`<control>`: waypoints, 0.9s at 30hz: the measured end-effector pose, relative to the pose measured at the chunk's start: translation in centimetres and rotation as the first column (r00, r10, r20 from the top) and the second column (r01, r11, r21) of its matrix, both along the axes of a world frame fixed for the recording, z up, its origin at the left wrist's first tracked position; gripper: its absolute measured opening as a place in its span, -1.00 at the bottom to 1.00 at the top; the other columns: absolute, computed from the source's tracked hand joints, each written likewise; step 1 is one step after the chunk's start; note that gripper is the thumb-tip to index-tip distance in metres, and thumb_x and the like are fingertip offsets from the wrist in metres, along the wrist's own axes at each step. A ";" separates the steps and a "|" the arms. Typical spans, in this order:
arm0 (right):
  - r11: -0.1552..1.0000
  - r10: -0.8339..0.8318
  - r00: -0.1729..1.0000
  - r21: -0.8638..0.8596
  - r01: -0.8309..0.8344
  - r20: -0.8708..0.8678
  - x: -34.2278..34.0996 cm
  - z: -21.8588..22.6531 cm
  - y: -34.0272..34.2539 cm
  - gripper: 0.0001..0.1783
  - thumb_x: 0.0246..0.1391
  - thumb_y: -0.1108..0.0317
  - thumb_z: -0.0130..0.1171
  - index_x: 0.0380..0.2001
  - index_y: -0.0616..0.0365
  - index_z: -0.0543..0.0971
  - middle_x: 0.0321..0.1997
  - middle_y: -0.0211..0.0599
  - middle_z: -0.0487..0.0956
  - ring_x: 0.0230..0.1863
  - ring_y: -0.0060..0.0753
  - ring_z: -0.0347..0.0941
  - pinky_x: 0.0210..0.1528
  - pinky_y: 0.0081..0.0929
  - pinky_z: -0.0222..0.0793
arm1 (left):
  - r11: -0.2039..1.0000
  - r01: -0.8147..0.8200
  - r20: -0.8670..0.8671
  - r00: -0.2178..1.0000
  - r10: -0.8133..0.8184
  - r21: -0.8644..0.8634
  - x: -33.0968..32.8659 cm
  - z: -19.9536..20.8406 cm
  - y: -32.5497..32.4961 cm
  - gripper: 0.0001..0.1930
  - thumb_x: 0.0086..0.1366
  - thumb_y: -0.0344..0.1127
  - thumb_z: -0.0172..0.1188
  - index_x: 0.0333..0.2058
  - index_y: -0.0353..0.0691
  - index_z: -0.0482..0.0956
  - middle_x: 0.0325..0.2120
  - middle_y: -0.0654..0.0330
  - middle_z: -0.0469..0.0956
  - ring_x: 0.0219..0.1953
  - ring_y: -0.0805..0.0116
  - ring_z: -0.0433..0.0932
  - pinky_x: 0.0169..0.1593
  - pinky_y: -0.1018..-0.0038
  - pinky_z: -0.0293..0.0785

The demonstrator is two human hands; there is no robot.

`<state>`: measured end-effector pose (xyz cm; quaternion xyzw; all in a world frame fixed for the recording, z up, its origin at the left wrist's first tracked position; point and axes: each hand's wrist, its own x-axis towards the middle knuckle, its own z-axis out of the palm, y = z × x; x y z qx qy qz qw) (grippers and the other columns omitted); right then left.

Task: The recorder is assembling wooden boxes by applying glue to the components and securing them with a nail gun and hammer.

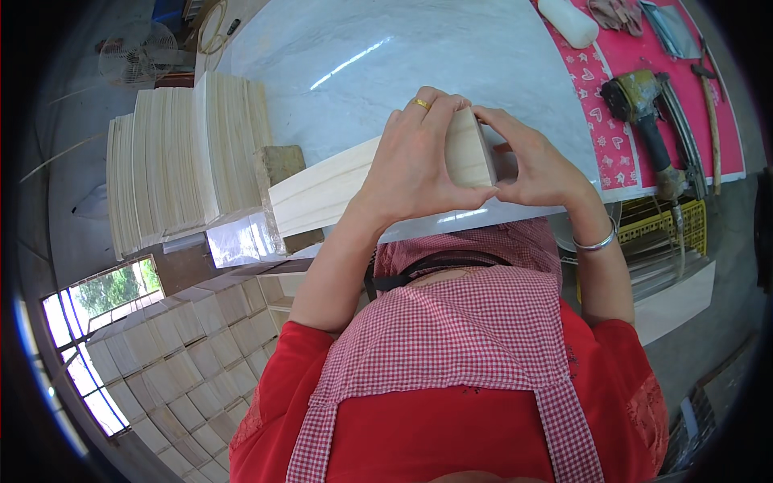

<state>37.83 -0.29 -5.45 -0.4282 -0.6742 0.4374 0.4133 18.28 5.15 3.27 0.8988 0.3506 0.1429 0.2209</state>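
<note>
Wooden boards [354, 181] (pale, stacked into one bundle) sit over the marble table [451, 48], clamped at their near end between the left hand [415, 165] and right hand [539, 165]; a nail gun [644, 113] lies well apart.

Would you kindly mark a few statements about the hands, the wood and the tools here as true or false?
1. Both hands grip the end of a bundle of pale wooden boards. True: left hand, right hand.
2. The nail gun lies on the marble slab. False: it lies on the pink patterned cloth.
3. A gold ring sits on the left hand. True.
4. The right wrist is bare. False: it wears a silver bangle.
5. Stacked wooden slats stand left of the marble slab. True.
</note>
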 end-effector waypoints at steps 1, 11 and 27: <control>1.000 -0.001 1.000 -0.003 0.001 -0.002 0.0 0.1 0.0 0.00 -0.35 0.44 0.32 0.30 0.22 0.22 0.24 -0.02 0.39 0.17 0.02 0.41 0.11 -0.22 0.44 | 1.000 -0.003 -0.002 1.000 0.003 0.001 0.0 0.0 0.0 -0.10 -0.30 0.01 0.52 0.05 -0.30 0.41 -0.08 0.01 0.43 -0.13 0.00 0.46 -0.01 0.20 0.40; 1.000 -0.010 1.000 -0.012 0.010 0.005 -0.1 0.3 0.0 -0.02 -0.38 0.44 0.32 0.28 0.23 0.26 0.19 -0.02 0.42 0.13 0.03 0.43 0.08 -0.24 0.45 | 1.000 -0.019 -0.013 1.000 0.019 -0.016 0.0 -0.4 -0.2 -0.09 -0.31 0.01 0.53 0.06 -0.29 0.41 -0.07 0.01 0.43 -0.12 0.01 0.46 0.01 0.20 0.38; 0.991 -0.131 0.987 0.018 0.133 -0.094 -2.1 2.5 -7.1 -0.01 -0.21 0.40 0.35 0.38 0.15 0.21 0.40 0.04 0.21 0.38 0.08 0.21 0.38 -0.21 0.16 | 1.000 -0.020 -0.041 0.999 0.020 0.004 -0.2 -0.3 -0.2 -0.05 -0.30 0.03 0.55 0.08 -0.32 0.38 -0.05 -0.03 0.41 -0.11 -0.02 0.44 0.00 0.19 0.36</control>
